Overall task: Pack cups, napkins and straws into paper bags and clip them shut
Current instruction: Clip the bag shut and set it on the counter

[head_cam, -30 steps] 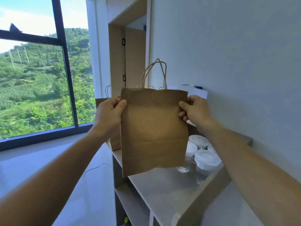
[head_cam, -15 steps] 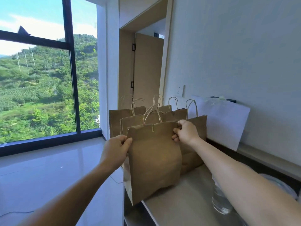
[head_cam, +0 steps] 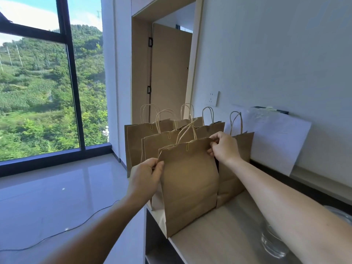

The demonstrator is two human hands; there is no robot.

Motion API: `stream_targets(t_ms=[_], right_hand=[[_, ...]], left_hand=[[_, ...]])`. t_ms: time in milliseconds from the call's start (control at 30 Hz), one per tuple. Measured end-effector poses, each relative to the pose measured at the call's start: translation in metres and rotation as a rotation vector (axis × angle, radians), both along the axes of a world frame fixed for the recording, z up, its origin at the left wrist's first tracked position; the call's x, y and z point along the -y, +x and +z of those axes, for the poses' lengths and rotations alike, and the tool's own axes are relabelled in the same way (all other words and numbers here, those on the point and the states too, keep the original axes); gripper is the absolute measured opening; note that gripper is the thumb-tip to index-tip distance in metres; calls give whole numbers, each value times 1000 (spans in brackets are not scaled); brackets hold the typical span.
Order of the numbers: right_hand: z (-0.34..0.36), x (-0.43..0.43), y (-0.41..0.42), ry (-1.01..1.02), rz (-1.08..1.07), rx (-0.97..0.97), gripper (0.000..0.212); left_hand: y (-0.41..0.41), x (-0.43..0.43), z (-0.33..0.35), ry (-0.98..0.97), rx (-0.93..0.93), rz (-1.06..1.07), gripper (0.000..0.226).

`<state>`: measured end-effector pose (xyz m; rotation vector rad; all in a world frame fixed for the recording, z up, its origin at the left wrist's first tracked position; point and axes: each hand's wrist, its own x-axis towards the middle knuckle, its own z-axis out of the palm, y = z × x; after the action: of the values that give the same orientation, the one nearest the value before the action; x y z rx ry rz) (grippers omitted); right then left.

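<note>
Lowered toward the table (head_cam: 219, 235) since the earlier frames, and set just in front of the row of clipped bags (head_cam: 141, 138), the paper bag (head_cam: 190, 187) no longer hung in mid-air. Its base appeared to rest at the table's near left corner, slightly overhanging the edge. The left hand (head_cam: 145, 174) pinched the upper left corner between curled fingers (head_cam: 159, 167). The right hand (head_cam: 224, 147) pinched the upper right corner likewise. A paper clip (head_cam: 187, 146) closed the top edge. Judgement: this bag was complete, and release was due next.
</note>
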<state>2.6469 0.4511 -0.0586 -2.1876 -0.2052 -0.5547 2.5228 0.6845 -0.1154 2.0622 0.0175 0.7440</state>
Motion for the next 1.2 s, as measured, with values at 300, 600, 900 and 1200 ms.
stream_targets(t_ms=[300,600,900,1200], right_hand=[[-6,3,-17,-125,-8,69,43],[-21,22,-67,-197,56,70,48],[-12,104,-174,-345,43,-176,62],[-19,238,-332,-349,-142,-189,61]], left_hand=[[5,7,-2,-5,-14,-18,25],[1,19,1,-19,-35,-17,14],[-40,107,0,177,-242,155,91],[-137,285,0,413,-289,-123,94]])
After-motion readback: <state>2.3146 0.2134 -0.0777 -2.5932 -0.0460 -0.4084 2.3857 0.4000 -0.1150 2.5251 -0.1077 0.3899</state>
